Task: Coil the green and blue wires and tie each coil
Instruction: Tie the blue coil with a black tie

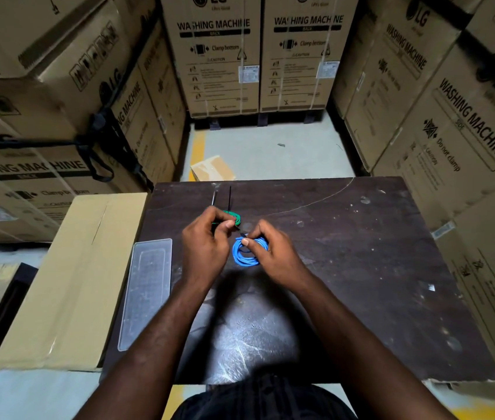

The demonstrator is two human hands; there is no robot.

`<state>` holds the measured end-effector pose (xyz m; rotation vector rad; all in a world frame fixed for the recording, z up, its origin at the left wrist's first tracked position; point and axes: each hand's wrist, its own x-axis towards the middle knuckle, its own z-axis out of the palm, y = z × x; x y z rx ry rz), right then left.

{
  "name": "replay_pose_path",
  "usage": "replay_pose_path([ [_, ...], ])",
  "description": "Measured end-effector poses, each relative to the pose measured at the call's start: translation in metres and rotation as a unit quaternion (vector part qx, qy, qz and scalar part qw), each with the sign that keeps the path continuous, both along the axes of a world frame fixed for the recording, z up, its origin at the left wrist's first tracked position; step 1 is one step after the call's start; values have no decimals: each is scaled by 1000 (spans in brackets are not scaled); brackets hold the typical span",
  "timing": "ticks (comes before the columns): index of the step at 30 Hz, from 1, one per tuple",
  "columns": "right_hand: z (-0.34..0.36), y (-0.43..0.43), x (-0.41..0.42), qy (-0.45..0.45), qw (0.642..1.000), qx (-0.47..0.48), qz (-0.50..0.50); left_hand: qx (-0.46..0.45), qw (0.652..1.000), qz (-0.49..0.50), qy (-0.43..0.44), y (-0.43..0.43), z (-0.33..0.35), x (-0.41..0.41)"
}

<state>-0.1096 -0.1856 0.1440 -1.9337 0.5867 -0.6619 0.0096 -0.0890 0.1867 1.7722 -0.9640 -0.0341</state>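
Centrally, blue coil (246, 254) in right hand (274, 249) — tie (240, 231) (black) in left hand (206, 241).

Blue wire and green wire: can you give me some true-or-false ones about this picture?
The blue wire is coiled. True.
The right hand holds the green wire. False: it grips the blue wire; the green wire sits by the left hand.
The left hand pinches a black cable tie. True.
The cardboard boxes say television. False: they say washing machine.
A clear plastic lid lies on the table. True.
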Motion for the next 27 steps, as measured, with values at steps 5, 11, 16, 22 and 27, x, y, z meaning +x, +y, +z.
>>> replay_pose_path([
  [5, -6, -3, -8, 17, 999, 24, -21, -4, 998, 10, 57, -1, 0, 5],
  [11, 5, -5, -7, -4, 999, 43, 0, -48, 951, 39, 302, -13, -13, 19],
  [16, 13, 8, -2, -51, 991, 120, 40, -6, 894, 63, 444, -26, -13, 27],
  [22, 12, 3, -6, -51, 988, 140, 30, -18, 871, 54, 488, -32, -1, 26],
  [27, 5, -10, -10, -31, 991, 129, -11, -22, 964, -5, 264, -28, 13, 7],
])
